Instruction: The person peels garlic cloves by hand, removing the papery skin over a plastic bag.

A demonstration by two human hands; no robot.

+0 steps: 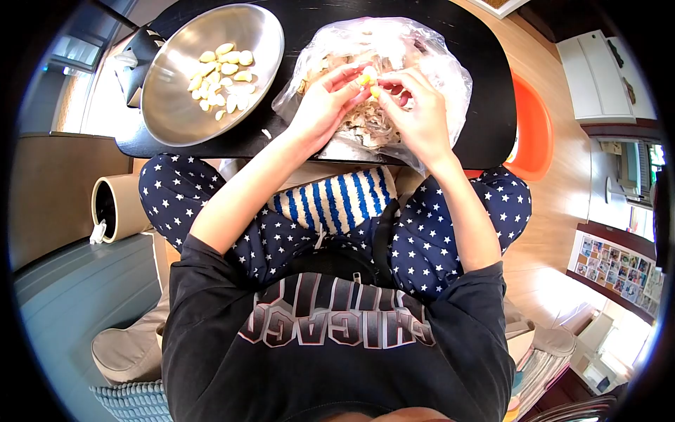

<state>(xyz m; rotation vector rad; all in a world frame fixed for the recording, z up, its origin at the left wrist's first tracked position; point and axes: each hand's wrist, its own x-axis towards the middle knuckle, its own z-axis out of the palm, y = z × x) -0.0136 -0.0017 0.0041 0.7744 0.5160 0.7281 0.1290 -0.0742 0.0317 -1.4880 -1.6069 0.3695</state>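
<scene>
A pale yellow garlic clove (365, 77) is pinched in the fingertips of my left hand (329, 100). My right hand (418, 111) comes in from the other side, its thumb and forefinger closed on the same small yellow bit. Both hands are over a clear plastic bag (450, 77) spread open on the table, full of dry, papery garlic skins (369, 125). To the left, a wide steel bowl (172, 105) contains several peeled garlic cloves (228, 68) lying loose near its middle.
The black table (489, 119) has a rounded edge close to my knees. An orange seat (532, 126) stands beyond its right side. A blue-striped cloth (337, 200) lies across my lap. A dark tissue box (137, 67) sits behind the bowl, and a beige cylinder (126, 207) is at the left.
</scene>
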